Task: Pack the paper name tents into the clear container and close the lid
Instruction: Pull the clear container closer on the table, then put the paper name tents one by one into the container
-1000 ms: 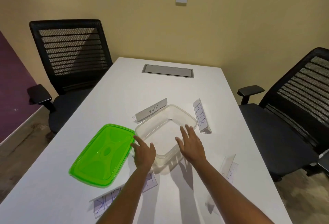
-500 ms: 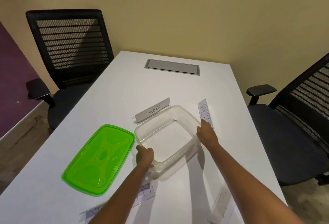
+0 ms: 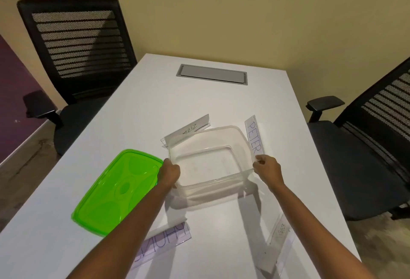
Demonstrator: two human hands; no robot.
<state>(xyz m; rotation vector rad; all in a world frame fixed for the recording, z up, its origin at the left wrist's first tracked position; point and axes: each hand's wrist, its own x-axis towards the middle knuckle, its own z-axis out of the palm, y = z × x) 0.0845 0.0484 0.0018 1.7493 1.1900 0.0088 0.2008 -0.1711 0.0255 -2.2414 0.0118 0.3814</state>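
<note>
An empty clear container (image 3: pixel 218 181) sits on the white table (image 3: pixel 188 101). My left hand (image 3: pixel 169 173) grips its near left corner. My right hand (image 3: pixel 266 168) pinches the near end of the PETER name tent (image 3: pixel 254 138), which stands just right of the container. A ZEBRA name tent (image 3: pixel 188 131) stands behind the container's far left wall. Two more tents lie near me: one (image 3: pixel 164 242) partly under my left forearm, another (image 3: pixel 277 246) at the right. The green lid (image 3: pixel 117 190) lies flat to the left.
A black mesh chair (image 3: pixel 77 57) stands at the table's far left and another (image 3: pixel 366 145) at the right. A grey cable hatch (image 3: pixel 211 74) is set into the table top near the far end by the yellow wall.
My right hand left the container's front rim, moved right and took hold of the PETER tent's end. My left hand closed on the container's left corner. The view tilted down.
</note>
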